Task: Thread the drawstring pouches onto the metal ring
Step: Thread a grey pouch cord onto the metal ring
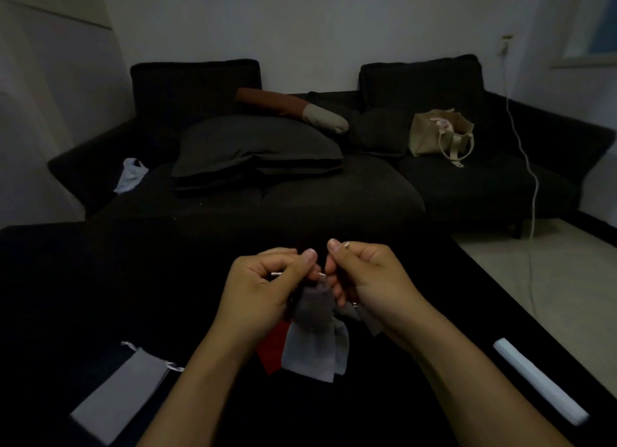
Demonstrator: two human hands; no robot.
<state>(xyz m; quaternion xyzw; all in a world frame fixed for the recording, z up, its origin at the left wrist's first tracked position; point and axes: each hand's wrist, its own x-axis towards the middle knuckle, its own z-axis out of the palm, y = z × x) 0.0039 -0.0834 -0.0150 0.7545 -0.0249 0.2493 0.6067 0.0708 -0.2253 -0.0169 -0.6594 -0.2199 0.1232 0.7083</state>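
- Both hands are raised together above the dark table (100, 279), close to the body's midline, probably so the small ring ends and cord loops stay in direct view.
- The ring (278, 274) is held between the hands. Only short bright metal sections show: one by the left thumb, one at the right fingertips, one below the right palm. Whether the ring is open cannot be determined.
- The left hand (263, 286) is curled tight, thumb pressed against forefinger, pinching the ring and the gathered pouch tops.
- The right hand (364, 276) is also curled tight, thumb and forefinger pinching a metal end. This grip appears intended to steady the ring while the left hand feeds a loop.
- The pouches (314, 343) hang directly below the hands: dark grey uppermost, light grey beneath, red behind to the left. Hanging free keeps their weight off the threading point.
- A spare grey pouch (127, 390) lies flat on the table, well apart, below and left of the left hand. It is judged not yet threaded.
- A white bar (541, 379) lies on the table, below and right of the right hand.
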